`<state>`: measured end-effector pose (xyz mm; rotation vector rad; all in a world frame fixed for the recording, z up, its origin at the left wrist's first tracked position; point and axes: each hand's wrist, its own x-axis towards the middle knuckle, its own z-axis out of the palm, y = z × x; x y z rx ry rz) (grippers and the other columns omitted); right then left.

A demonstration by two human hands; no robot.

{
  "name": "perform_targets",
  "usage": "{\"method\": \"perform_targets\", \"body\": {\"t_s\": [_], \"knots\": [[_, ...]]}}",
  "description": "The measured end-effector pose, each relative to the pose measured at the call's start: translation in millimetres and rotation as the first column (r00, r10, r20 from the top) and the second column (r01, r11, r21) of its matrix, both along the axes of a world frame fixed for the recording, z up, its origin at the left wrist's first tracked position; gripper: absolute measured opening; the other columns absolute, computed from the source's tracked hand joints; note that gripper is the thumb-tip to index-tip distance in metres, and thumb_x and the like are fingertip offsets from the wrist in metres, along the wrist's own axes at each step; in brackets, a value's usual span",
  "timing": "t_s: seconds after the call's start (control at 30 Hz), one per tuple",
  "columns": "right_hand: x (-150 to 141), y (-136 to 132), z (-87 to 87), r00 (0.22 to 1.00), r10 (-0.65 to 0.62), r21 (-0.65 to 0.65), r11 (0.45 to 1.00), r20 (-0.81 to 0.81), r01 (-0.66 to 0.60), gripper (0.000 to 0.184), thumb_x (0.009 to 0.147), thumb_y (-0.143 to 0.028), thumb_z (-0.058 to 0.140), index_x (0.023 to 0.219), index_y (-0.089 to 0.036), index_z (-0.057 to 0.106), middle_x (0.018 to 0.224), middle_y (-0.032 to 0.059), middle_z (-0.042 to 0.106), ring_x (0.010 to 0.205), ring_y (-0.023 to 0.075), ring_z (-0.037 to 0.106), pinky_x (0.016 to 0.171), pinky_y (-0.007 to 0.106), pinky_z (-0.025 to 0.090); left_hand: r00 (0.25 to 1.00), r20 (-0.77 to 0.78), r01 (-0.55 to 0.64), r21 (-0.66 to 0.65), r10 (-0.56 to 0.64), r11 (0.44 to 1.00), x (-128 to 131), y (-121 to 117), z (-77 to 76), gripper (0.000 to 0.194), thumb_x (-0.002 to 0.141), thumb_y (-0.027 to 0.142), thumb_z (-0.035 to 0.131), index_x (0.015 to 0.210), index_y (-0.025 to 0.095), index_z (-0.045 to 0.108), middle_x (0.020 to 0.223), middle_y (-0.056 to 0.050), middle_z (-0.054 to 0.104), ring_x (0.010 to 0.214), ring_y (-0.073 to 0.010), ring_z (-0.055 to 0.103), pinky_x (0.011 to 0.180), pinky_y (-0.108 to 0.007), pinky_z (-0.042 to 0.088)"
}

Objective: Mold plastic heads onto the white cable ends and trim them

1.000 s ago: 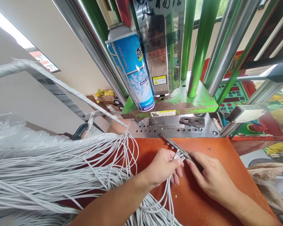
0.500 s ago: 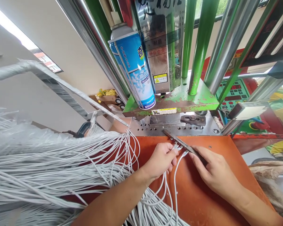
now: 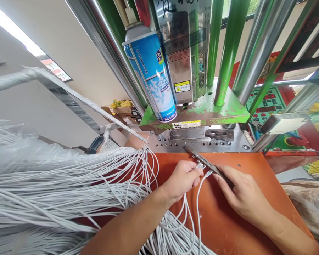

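My right hand [image 3: 243, 193] grips one end of a dark metal bar [image 3: 206, 162], which is held tilted above the orange tabletop [image 3: 223, 219]. Small clear connectors on white cables sit along the bar's near edge. My left hand [image 3: 184, 179] is closed, thumb and fingers pinching the clear cable connectors [image 3: 200, 165] against the bar. Just right of those fingers, another cable connector [image 3: 208, 174] sits at the bar, its white cable hanging down in a curve. My left fingers partly hide the connectors.
A large bundle of white cables [image 3: 55, 198] spreads over the left side. Beyond the tabletop stands a press with a green plate [image 3: 215, 113] between steel columns, a blue spray can [image 3: 154, 78] on it. A control panel [image 3: 268, 106] is at the right.
The camera view has shifted slightly. Both hands keep their grip, and the bar with its connectors stays nearly in place.
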<state>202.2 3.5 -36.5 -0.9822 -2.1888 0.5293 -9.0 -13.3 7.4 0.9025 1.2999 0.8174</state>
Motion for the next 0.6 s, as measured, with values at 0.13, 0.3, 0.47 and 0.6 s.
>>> {"method": "perform_targets", "body": {"t_s": [0.13,0.3,0.47,0.6], "knots": [[1,1,1.7,0.999,0.043,-0.062,0.997,-0.003,-0.044,0.018,0.108,-0.035,0.053,0.113,-0.023,0.066,0.095,0.0041,0.076,0.077,0.0194,0.070,0.072,0.033,0.052,1.000,-0.013,-0.007,0.035,0.007,0.999,0,1,-5.0,0.021,0.086,0.033,0.066,0.074,0.016,0.060,0.050,0.005,0.052,0.039,-0.0046,0.034,0.041,-0.018,0.024],[2,7,-1.2,0.992,-0.117,-0.032,0.993,-0.043,0.115,0.022,0.108,-0.038,0.054,0.116,-0.024,0.068,0.104,0.0049,0.079,0.086,0.0214,0.074,0.077,0.033,0.055,0.982,-0.189,0.052,0.194,-0.015,0.980,-10,6,-11.1,0.033,0.096,0.042,0.059,0.074,0.017,0.061,0.065,-0.002,0.064,0.048,-0.0105,0.055,0.047,-0.021,0.041],[3,8,-3.1,0.991,-0.132,0.028,0.991,-0.031,0.133,0.020,0.108,-0.037,0.054,0.117,-0.024,0.067,0.104,0.0041,0.079,0.084,0.0212,0.074,0.076,0.033,0.055,0.911,-0.411,0.134,0.232,-0.028,0.964,-19,8,-11.5,0.042,0.099,0.035,0.055,0.060,0.020,0.053,0.047,0.004,0.046,0.040,-0.0082,0.041,0.044,-0.022,0.027],[1,6,-0.2,0.995,-0.098,0.065,0.993,-0.020,0.099,0.020,0.108,-0.035,0.053,0.116,-0.022,0.067,0.101,0.0057,0.078,0.081,0.0210,0.074,0.073,0.033,0.055,0.894,-0.446,0.152,0.209,-0.044,0.966,-20,10,-10.1,0.045,0.098,0.037,0.057,0.057,0.019,0.051,0.045,0.005,0.043,0.040,-0.0079,0.039,0.045,-0.022,0.024]]}}
